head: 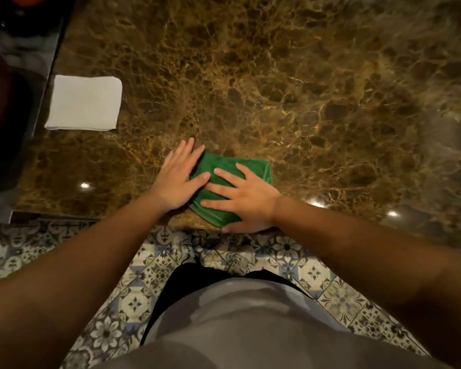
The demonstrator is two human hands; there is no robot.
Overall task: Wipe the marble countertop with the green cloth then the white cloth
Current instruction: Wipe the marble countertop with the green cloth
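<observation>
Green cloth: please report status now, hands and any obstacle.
Both hands flat, open: left hand, right hand pressing green cloth at near counter edge. White cloth folded, untouched, far left. Marble countertop ahead, nothing in the way.

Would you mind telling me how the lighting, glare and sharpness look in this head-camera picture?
Head view: dim, warm light; small round glare spots on the polished brown marble countertop near its front edge; far-right marble smeared and bent by the wide lens; folded green cloth and square white cloth reasonably sharp; forearms dark in shadow.
</observation>
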